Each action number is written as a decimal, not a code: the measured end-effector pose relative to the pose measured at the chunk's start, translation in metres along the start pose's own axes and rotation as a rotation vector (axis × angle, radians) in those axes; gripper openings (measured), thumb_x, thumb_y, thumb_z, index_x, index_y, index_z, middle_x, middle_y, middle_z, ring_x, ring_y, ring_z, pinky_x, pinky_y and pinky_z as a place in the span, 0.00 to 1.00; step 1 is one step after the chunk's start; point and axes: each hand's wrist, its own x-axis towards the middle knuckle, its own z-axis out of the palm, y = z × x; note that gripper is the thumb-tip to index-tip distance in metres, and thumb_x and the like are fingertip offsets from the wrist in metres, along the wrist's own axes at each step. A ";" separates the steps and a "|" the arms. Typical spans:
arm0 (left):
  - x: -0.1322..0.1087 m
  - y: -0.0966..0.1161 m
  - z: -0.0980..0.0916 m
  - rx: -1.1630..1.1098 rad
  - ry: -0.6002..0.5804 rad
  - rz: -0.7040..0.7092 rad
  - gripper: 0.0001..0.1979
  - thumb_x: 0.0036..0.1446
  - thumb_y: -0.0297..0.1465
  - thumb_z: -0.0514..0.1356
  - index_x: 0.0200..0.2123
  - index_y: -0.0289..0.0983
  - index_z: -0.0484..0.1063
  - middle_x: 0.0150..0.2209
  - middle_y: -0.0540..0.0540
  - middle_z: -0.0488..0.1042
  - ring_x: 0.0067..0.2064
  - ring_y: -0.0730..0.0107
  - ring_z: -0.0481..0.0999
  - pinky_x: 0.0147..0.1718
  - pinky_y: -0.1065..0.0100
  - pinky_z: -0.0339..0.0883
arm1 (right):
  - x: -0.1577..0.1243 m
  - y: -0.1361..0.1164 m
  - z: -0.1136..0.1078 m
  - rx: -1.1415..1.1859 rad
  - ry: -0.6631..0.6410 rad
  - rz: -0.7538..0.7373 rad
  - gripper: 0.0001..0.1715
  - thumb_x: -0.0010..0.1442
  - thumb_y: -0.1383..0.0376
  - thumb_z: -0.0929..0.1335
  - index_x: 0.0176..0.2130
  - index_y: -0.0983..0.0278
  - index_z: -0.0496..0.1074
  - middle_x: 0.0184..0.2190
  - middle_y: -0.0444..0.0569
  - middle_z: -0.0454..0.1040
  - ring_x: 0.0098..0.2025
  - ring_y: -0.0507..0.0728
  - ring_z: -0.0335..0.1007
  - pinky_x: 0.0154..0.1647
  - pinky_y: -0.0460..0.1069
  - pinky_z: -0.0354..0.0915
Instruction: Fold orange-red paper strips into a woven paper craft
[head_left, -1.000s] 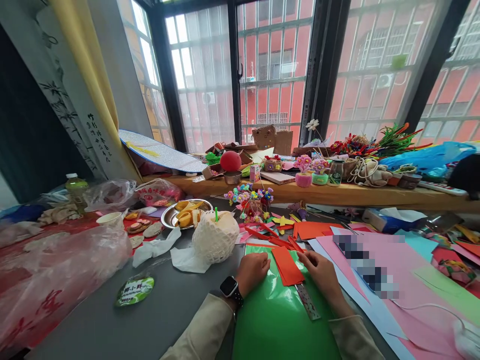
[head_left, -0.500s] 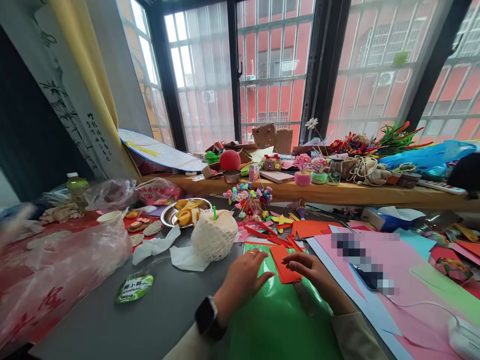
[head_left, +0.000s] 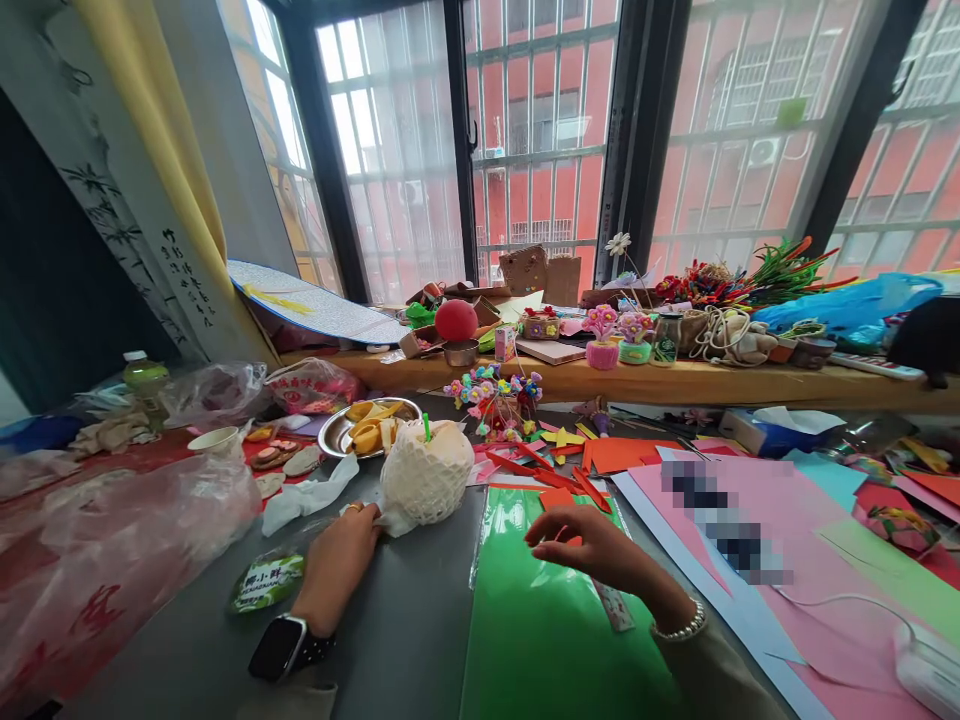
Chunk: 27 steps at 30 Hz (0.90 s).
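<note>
My left hand [head_left: 341, 560], with a watch on its wrist, has its fingers closed on a white tissue [head_left: 394, 522] at the foot of a coconut [head_left: 427, 472]. The coconut sits in white foam netting with a green straw. Right of it lies a glossy green sheet [head_left: 517, 620] in clear plastic. My right hand [head_left: 592, 545], a beaded bracelet on its wrist, hovers over this sheet with thumb and fingers apart. Beneath its fingers lies an orange paper piece [head_left: 555, 497], partly hidden. A small patterned strip [head_left: 615, 607] shows below the palm.
A green-and-white label [head_left: 268, 582] lies beside my left wrist. Behind are a metal bowl with banana peels [head_left: 371, 425] and a bunch of small craft flowers [head_left: 495, 395]. Pink paper [head_left: 795, 530] with a white cable spreads to the right; a plastic bag [head_left: 135, 560] fills the left.
My left hand has moved left from the green sheet to the tissue by the coconut and closed on it. My right hand stays over the orange paper, shifted slightly left.
</note>
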 end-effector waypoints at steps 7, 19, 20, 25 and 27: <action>0.005 0.006 0.003 -0.215 -0.022 0.051 0.11 0.47 0.31 0.48 0.31 0.35 0.67 0.31 0.45 0.70 0.34 0.67 0.68 0.32 0.70 0.57 | 0.045 -0.025 0.057 -0.334 0.067 -0.179 0.17 0.47 0.68 0.65 0.40 0.62 0.64 0.33 0.45 0.69 0.29 0.49 0.66 0.31 0.43 0.62; 0.000 0.009 0.002 -0.527 -0.022 0.026 0.10 0.43 0.35 0.49 0.26 0.42 0.68 0.28 0.49 0.73 0.31 0.66 0.70 0.30 0.69 0.60 | 0.100 -0.027 0.131 -0.818 0.050 -0.184 0.11 0.55 0.71 0.56 0.37 0.66 0.63 0.31 0.51 0.71 0.28 0.54 0.69 0.21 0.46 0.65; -0.001 0.009 0.001 -0.537 -0.023 0.042 0.09 0.43 0.34 0.49 0.25 0.43 0.68 0.28 0.49 0.73 0.31 0.66 0.70 0.31 0.68 0.61 | 0.103 -0.028 0.133 -0.823 0.059 -0.190 0.11 0.55 0.72 0.56 0.37 0.67 0.63 0.31 0.51 0.71 0.28 0.54 0.69 0.21 0.46 0.66; -0.001 0.010 0.001 -0.484 -0.051 0.073 0.11 0.43 0.33 0.48 0.28 0.42 0.68 0.30 0.46 0.73 0.33 0.62 0.70 0.31 0.65 0.60 | 0.106 -0.030 0.136 -0.828 0.087 -0.229 0.11 0.55 0.72 0.56 0.35 0.68 0.64 0.29 0.52 0.71 0.28 0.55 0.69 0.21 0.47 0.66; 0.000 0.011 0.002 -0.457 -0.064 0.078 0.12 0.44 0.34 0.47 0.29 0.42 0.68 0.31 0.46 0.73 0.33 0.61 0.70 0.31 0.65 0.60 | 0.105 -0.029 0.135 -0.831 0.081 -0.233 0.11 0.55 0.72 0.56 0.36 0.68 0.64 0.30 0.51 0.71 0.28 0.55 0.69 0.21 0.47 0.66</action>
